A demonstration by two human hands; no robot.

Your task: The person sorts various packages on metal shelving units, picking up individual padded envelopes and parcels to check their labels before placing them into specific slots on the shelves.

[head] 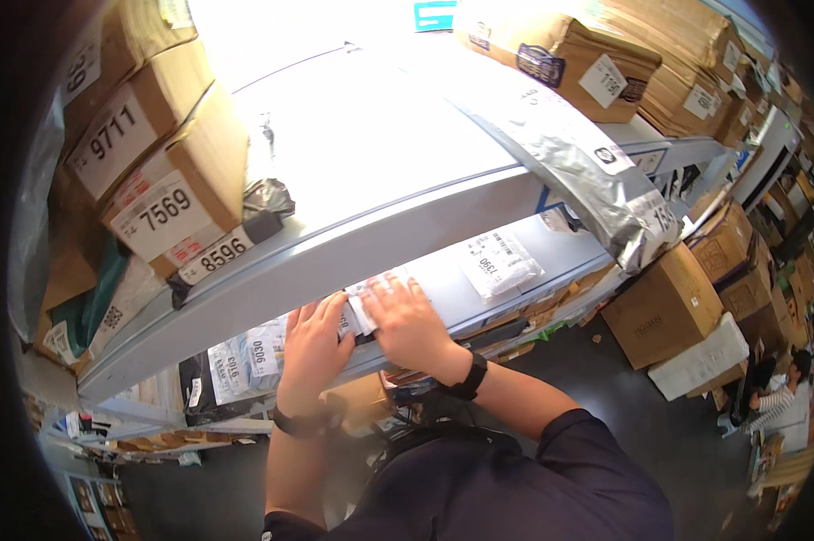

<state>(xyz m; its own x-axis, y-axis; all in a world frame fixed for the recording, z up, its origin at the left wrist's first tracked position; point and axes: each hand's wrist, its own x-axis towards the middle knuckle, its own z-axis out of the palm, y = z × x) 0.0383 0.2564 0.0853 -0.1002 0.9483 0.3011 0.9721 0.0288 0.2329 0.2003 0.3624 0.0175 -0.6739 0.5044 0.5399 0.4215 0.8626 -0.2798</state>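
Both of my hands reach onto the lower shelf, just below the upper shelf's metal front beam. My left hand point(316, 341) lies over labelled parcels, its thumb beside a dark packet with a white label point(344, 319). My right hand point(407, 324) covers part of a small white packet point(360, 312) next to it, fingers spread over the top. Whether either hand grips a packet is hidden. Left of my left hand, labelled plastic mailers point(265, 348) stand packed close together. A flat white plastic packet point(500, 264) lies on the shelf to the right.
Labelled cardboard boxes point(170, 203) are stacked on the upper shelf at left. A long grey plastic parcel point(576, 162) juts past the shelf beam point(353, 233) at right. Large cartons point(664, 304) stand on the floor. A person in a striped top point(775, 409) is farther off.
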